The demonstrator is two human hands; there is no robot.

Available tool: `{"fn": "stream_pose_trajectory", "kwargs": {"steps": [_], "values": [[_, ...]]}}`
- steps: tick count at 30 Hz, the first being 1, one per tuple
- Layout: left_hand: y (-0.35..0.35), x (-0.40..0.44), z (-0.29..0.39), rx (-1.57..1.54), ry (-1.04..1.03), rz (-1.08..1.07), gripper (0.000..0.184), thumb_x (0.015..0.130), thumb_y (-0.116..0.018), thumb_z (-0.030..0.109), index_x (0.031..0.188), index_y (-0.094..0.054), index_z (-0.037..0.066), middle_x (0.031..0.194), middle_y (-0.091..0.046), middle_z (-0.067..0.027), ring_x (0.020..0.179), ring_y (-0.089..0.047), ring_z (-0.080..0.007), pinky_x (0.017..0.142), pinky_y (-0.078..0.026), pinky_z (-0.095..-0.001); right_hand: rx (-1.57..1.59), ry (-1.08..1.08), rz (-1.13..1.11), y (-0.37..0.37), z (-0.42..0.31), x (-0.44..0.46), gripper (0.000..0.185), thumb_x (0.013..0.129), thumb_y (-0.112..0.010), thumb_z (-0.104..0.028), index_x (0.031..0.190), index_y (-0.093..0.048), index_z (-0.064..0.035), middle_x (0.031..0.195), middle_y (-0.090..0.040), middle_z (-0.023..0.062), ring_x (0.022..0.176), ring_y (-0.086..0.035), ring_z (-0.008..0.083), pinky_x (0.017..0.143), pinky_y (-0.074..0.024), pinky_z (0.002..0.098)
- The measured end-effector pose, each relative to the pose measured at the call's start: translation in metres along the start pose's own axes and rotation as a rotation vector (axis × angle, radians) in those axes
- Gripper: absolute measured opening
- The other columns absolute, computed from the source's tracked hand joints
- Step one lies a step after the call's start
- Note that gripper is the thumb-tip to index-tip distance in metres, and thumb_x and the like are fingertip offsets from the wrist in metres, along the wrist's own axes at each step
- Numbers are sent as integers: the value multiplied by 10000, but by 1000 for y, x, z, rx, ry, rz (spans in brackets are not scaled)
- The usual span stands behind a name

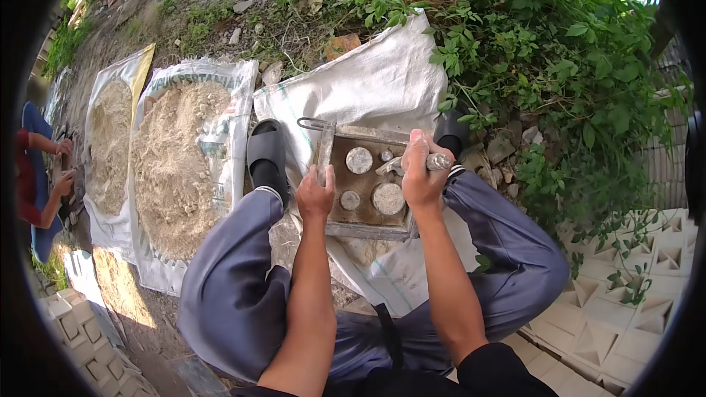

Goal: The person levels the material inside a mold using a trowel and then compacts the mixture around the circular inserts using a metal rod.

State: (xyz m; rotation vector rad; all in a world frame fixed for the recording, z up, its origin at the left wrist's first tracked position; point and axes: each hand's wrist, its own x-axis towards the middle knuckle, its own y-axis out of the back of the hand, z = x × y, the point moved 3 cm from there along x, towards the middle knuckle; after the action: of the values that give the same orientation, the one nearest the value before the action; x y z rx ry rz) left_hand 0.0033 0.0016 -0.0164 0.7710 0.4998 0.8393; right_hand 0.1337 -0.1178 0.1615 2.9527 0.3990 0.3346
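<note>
A square wooden frame [365, 231] lies between my feet on a white woven sack [368, 81]. Packed brownish sand fills it, around a large pale disc [359, 160], another large disc [387, 198] and two smaller ones [350, 200]. My left hand [316, 192] grips the frame's left side bar, fingers and thumb closed about it. In my right hand [422, 173] is a small trowel; its dusty handle [440, 162] sticks out to the right, and its blade points left over the sand between the discs. A bent metal loop [312, 123] juts from the frame's upper left corner.
Two sacks bear heaps of pale sand [184, 169] at left. Further left, another person [45, 176] handles something I cannot make out. Leafy plants [544, 66] crowd the upper right. Pale patterned blocks [625, 287] are at lower right, more blocks [84, 331] at lower left.
</note>
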Motion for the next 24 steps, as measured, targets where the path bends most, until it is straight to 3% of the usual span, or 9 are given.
{"fn": "stream_pose_trajectory", "kwargs": {"steps": [2, 4, 5, 8, 10, 12, 16, 18, 24], "values": [[-8, -6, -11, 4, -13, 43, 482, 907, -499, 454, 1004, -599, -7, 920, -635, -282, 877, -606, -431, 802, -466, -488, -22, -14, -3, -4, 13, -3, 427, 904, -566, -187, 537, -471, 8, 484, -455, 129, 462, -409, 250, 517, -324, 381], [-5, 3, 0, -14, -68, 108, 480, 907, -496, 456, 985, -596, -7, 919, -632, -287, 875, -605, -435, 802, -463, -490, -340, 135, -341, -20, -5, 16, 388, 946, -557, -226, 638, -431, -27, 529, -369, 3, 526, -336, 104, 509, -331, 282], [-3, 1, -1, -13, -35, 48, 493, 909, -490, 462, 1006, -598, -9, 931, -633, -286, 887, -605, -434, 810, -463, -488, -270, 41, -406, -19, -14, 14, 294, 941, -574, -238, 760, -449, -43, 613, -403, 22, 596, -344, 115, 549, -341, 286], [6, -1, 3, 13, 39, -99, 533, 910, -479, 473, 1091, -598, -15, 977, -634, -286, 928, -606, -427, 838, -464, -479, -226, 62, -526, -2, -14, 8, 247, 938, -588, -235, 848, -434, -64, 709, -432, 21, 654, -367, 108, 589, -350, 273], [1, -2, 0, 12, -1, -27, 545, 913, -477, 471, 1121, -595, -19, 984, -635, -285, 941, -606, -424, 845, -465, -474, -240, -40, -480, 18, -21, 1, 285, 929, -600, -303, 952, -461, -55, 745, -474, 59, 640, -432, 148, 638, -390, 290], [-3, -1, -3, -1, -2, -15, 547, 914, -479, 468, 1124, -595, -23, 985, -634, -287, 938, -607, -423, 844, -466, -473, -37, -90, -231, 35, -35, -7, 231, 951, -576, -245, 947, -444, -55, 753, -449, 15, 678, -427, 89, 628, -379, 239], [-2, -2, -2, 1, -24, 0, 561, 916, -482, 463, 1139, -590, -40, 991, -633, -290, 942, -607, -425, 848, -466, -472, 71, 1, -120, 50, -28, -17, 193, 966, -550, -192, 957, -411, -57, 758, -439, -5, 683, -417, 65, 618, -361, 202], [-2, 0, -4, -8, -21, -20, 564, 915, -485, 463, 1141, -588, -43, 991, -633, -292, 942, -607, -428, 847, -466, -472, 118, -109, -131, 50, 6, -18, 194, 967, -544, -169, 957, -384, -60, 776, -431, 5, 699, -427, 75, 639, -373, 212], [-6, 7, -3, -16, -24, -23, 571, 916, -483, 465, 1139, -587, -50, 986, -632, -298, 941, -603, -439, 849, -465, -473, -92, 183, 44, 55, -14, -35, 130, 960, -512, -84, 932, -392, -42, 830, -467, 68, 733, -492, 159, 709, -427, 282]]}}
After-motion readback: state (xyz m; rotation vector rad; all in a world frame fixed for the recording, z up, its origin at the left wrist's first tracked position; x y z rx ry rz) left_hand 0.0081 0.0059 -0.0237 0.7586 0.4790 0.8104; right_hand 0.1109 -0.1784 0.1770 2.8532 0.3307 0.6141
